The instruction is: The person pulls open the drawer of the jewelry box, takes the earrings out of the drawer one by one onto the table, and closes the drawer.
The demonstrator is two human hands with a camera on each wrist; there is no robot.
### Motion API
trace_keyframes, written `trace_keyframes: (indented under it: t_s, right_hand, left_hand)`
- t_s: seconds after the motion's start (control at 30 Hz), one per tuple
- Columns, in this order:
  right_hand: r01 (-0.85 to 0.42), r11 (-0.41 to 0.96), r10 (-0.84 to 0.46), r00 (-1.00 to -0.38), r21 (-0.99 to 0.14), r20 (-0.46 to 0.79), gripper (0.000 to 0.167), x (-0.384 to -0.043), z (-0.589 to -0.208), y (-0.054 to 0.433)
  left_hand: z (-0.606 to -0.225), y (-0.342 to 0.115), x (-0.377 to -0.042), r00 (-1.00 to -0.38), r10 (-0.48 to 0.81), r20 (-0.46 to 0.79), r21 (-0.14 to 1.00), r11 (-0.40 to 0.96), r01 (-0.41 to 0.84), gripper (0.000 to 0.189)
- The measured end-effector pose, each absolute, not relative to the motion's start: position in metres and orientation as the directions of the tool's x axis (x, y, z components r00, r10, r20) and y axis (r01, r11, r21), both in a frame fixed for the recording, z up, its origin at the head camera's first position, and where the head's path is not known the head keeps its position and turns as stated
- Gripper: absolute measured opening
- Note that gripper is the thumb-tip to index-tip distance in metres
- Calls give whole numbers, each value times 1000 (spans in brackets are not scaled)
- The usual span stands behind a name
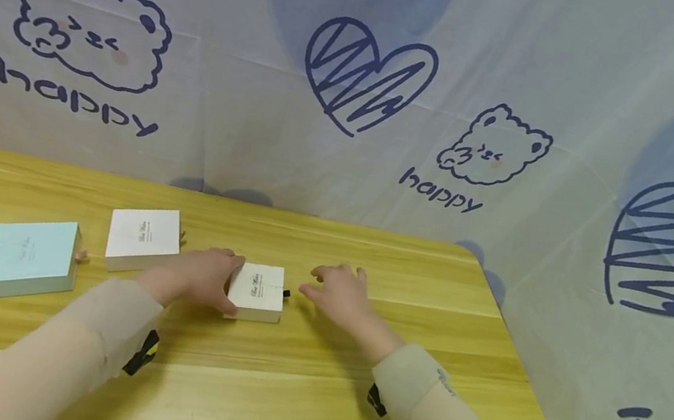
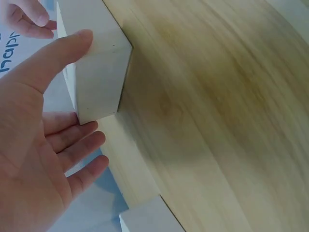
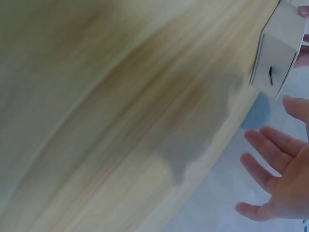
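A small white drawer-style box (image 1: 259, 292) with dark lettering lies flat on the wooden table. My left hand (image 1: 198, 277) holds it from its left end, thumb on the near side and fingers toward the far side. In the left wrist view the thumb presses on the white box (image 2: 101, 79), and a fingertip meets its lower corner. A short black pull tab (image 1: 286, 294) sticks out of the right end. Just right of that tab, my right hand (image 1: 339, 296) hovers with fingers spread, touching nothing. The right wrist view shows a gap between its fingers and the tab (image 3: 271, 75).
Left of my left hand lies a larger white box (image 1: 143, 234) with a small tab on its right. A pale blue box (image 1: 26, 256) with a pinkish tab is at the far left. Behind the wooden table (image 1: 305, 398) hangs a printed cloth (image 1: 248, 99).
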State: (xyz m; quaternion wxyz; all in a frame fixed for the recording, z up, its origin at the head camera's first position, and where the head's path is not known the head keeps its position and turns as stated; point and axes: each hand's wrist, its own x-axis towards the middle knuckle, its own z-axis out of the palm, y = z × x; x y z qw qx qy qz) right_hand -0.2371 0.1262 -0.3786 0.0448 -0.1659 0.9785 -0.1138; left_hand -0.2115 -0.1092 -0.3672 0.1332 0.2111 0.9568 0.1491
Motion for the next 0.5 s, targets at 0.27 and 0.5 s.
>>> trace_keyframes:
  t_s: [0.27, 0.5]
  right_hand:
    - [-218, 872, -310, -939, -438, -149, 25, -242, -383, 112]
    - [-167, 848, -297, -936, -503, -190, 19, -247, -388, 104]
  left_hand:
    - [-375, -105, -215, -887, 428, -174, 396, 855, 335, 85]
    - [-378, -107, -217, -891, 423, -164, 429, 844, 321, 86]
